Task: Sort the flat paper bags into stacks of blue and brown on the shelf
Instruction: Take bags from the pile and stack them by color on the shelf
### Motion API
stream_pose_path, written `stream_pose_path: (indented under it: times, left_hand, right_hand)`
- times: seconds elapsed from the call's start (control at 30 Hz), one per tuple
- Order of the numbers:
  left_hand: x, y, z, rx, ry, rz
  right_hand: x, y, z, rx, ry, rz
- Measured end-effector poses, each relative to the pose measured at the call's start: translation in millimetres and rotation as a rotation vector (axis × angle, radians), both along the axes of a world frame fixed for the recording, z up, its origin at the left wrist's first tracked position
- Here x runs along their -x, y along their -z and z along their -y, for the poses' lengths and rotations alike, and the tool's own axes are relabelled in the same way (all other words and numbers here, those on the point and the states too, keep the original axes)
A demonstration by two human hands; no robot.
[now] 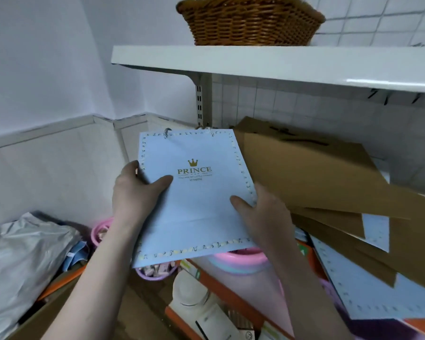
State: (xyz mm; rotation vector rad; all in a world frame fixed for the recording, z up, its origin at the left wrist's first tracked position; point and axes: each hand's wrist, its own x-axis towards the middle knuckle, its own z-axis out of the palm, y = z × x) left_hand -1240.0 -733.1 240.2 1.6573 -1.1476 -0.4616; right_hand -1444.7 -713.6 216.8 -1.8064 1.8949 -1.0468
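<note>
I hold a flat light-blue paper bag (194, 204) with a gold crown and the word PRINCE in front of me, above the clutter on the floor. My left hand (135, 192) grips its left edge, thumb on top. My right hand (263, 209) grips its right edge, thumb on the face. To the right, several brown paper bags (312, 177) lie in a loose, skewed pile on the shelf. More blue bags (368, 290) stick out from under the brown ones at the lower right.
A white upper shelf (280, 65) carries a wicker basket (250, 23). Below my hands sit pink and purple plastic tubs (241, 260), a silver plastic sack (22, 261) at the left, a cardboard box and orange-edged shelving. A tiled wall stands behind.
</note>
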Motion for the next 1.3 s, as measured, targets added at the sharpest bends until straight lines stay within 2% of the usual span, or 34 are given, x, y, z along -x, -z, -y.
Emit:
stream_pose_path:
  times: [0.37, 0.73, 0.93, 1.3]
  left_hand:
    - [-18, 8, -72, 0.030, 0.027, 0.007]
    - [56, 0, -104, 0.118, 0.170, 0.135]
    - [143, -4, -136, 0.114, 0.254, 0.221]
    - [397, 26, -236, 0.032, 0.457, 0.318]
  right_hand:
    - [-23, 8, -74, 0.039, 0.046, 0.027]
    - [44, 3, -143, 0.031, 0.245, 0.008]
    - [119, 2, -196, 0.097, 0.332, -0.024]
    - [345, 10, -339, 0.008, 0.552, -0.242]
